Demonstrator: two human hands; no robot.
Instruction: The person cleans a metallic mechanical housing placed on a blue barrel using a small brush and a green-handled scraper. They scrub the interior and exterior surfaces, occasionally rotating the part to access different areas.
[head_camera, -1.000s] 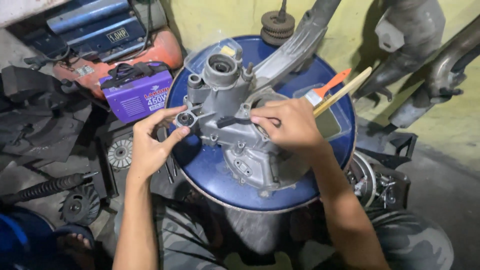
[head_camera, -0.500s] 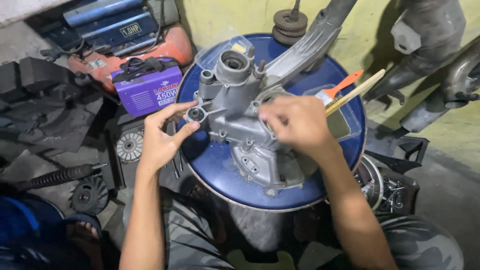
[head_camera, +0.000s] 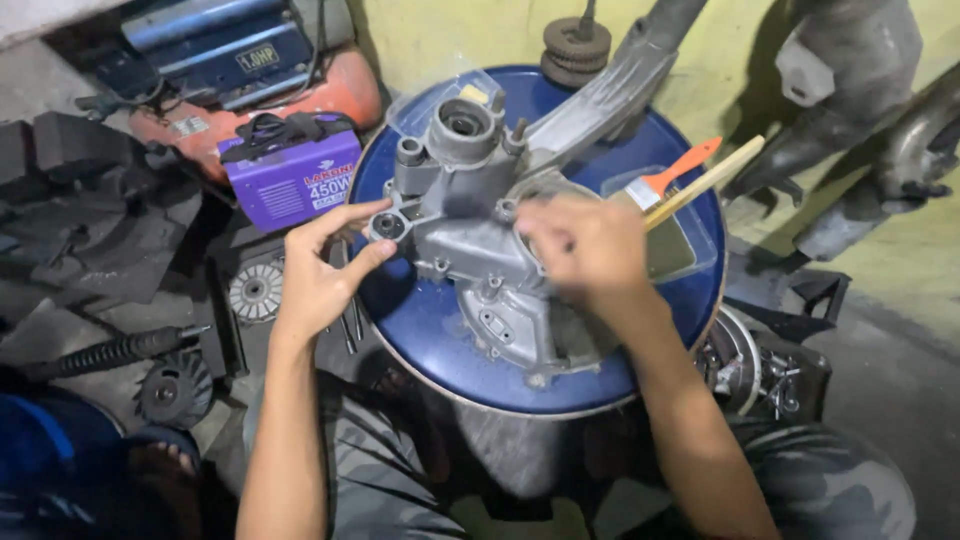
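Observation:
A grey cast-metal engine casing lies on the round blue top of a drum. My left hand pinches a round lug at the casing's left edge between thumb and fingers. My right hand rests on the casing's upper middle, fingers curled and blurred; whether it holds a small tool is hidden. A long grey metal arm runs from the casing toward the top of the view.
Two paintbrushes lie in a clear tray at the drum's right. A purple box-shaped machine and an orange and blue compressor stand at the left. Gears, a spring and black parts litter the floor at left. More metal parts sit at right.
The view has shifted slightly. My right hand has moved a little on the casing and is blurred. My left hand keeps its pinch on the lug.

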